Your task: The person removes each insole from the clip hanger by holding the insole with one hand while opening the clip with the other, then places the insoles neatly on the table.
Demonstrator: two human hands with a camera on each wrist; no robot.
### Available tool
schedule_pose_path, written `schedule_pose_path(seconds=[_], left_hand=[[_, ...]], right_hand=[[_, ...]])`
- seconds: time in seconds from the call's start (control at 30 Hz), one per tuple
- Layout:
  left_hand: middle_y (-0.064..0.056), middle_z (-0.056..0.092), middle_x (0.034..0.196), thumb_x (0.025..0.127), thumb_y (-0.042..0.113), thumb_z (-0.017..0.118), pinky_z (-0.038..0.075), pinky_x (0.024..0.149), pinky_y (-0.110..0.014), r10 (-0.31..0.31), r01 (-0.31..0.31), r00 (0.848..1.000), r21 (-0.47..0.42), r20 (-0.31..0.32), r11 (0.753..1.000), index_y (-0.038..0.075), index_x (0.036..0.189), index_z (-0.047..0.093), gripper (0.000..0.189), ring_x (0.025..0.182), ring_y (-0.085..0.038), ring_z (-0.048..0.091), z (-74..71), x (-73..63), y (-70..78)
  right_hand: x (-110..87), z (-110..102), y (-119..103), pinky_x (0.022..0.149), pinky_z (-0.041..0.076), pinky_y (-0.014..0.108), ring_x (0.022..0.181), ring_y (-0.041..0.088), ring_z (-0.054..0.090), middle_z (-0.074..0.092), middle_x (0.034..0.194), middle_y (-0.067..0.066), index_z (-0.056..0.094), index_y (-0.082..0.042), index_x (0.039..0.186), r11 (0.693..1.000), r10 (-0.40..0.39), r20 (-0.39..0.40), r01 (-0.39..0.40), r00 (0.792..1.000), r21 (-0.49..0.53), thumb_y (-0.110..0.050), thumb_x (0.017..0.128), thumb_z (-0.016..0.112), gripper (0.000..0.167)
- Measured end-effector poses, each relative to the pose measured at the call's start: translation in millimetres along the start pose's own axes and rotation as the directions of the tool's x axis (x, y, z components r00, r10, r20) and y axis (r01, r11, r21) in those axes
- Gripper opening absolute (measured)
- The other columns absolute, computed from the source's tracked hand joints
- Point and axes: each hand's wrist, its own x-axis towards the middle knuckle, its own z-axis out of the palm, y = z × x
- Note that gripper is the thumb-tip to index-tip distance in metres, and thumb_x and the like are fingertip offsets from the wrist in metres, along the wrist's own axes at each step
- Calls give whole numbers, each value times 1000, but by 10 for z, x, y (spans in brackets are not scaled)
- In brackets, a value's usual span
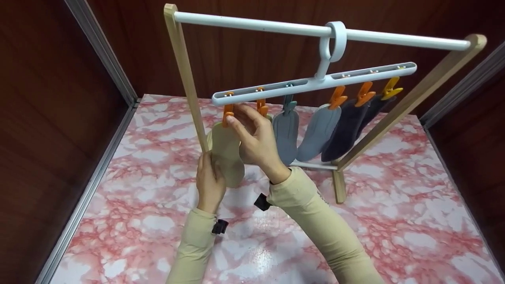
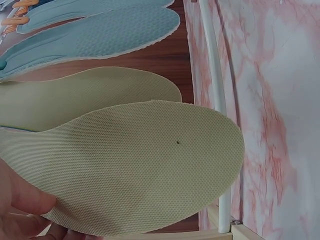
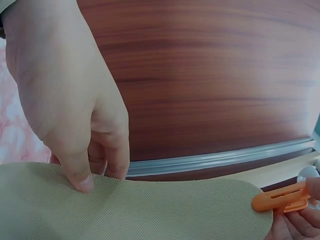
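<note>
A beige insole (image 1: pixel 229 157) hangs at the left end of a white hanger (image 1: pixel 272 90), its top edge in an orange clip (image 3: pixel 280 196). My right hand (image 1: pixel 258 138) pinches that clip between thumb and fingers. Lower down, my left hand (image 1: pixel 211 179) grips the insole's side edge; its thumb (image 2: pixel 30 197) lies on the near face in the left wrist view. Behind it hangs a second beige insole (image 2: pixel 95 92), mostly hidden in the head view by my right hand, near another orange clip (image 1: pixel 261 107).
Farther right along the hanger, clips hold grey-blue insoles (image 1: pixel 286 134) and dark insoles (image 1: pixel 343 130). The hanger hooks over the white bar (image 1: pixel 256 25) of a wooden-sided rack (image 1: pixel 183 75). Beneath lies a pink-and-white marbled surface (image 1: pixel 134 236), with dark wood panels (image 1: pixel 47 98) around it.
</note>
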Motion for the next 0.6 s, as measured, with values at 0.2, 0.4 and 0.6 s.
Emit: schedule_pose_path(seconds=[0.2,0.4,0.6], left_hand=[[-24,54,111,89,-9,48,43,93,-52,22,-22,1000,-18,-12,1000,-9,115,51,26,109,-40,54,-1,-5,-5],[-24,54,105,89,-9,48,43,90,-50,29,-30,999,-35,-32,999,-9,112,52,24,103,-39,55,-25,-17,-3],[-25,53,106,90,-9,47,44,90,-52,26,-27,999,-34,-20,999,-10,108,50,18,103,-40,55,-40,-42,-16]], right_hand=[[4,7,2,94,50,36,103,27,66,64,112,25,59,13,117,1000,0,-16,0,1000,28,2,89,62,30],[29,18,5,92,51,36,102,26,67,66,111,26,61,14,114,999,22,-44,-21,999,27,2,88,63,29],[67,26,17,91,52,35,99,22,68,67,108,25,65,14,109,996,73,-91,-68,993,60,3,87,65,25]])
